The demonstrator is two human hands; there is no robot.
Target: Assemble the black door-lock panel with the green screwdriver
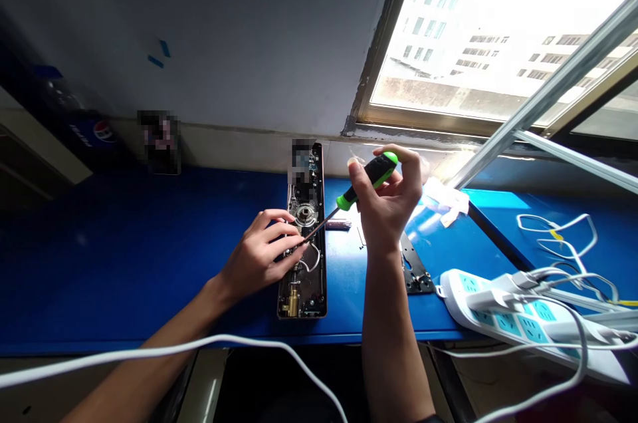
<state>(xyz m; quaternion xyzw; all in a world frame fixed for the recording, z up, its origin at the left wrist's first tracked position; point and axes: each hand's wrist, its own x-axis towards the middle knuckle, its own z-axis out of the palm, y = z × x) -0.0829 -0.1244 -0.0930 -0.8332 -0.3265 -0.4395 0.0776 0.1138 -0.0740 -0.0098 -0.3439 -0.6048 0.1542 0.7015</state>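
Note:
My right hand (pixel 393 193) is closed around the black and green handle of a screwdriver (pixel 376 173). Its thin shaft slants down and left to an opened door lock housing (pixel 321 283), a long dark case lying lengthwise on the table. Over the case's middle rests my left hand (pixel 264 247), thumb and forefinger drawn together at the screwdriver's tip; whatever is between them is hidden. Inside the case are a round part (pixel 306 214), a looped white wire (pixel 316 260) and a brass cylinder (pixel 293 303) near the bottom end.
A black metal plate (pixel 417 270) lies right of my right forearm on the blue table (pixel 149 250). Beyond it is a white power strip (pixel 453 283) with plugs and tangled cables. A white cable (pixel 239 338) crosses in front. Metal bars (pixel 548 70) slant by the window.

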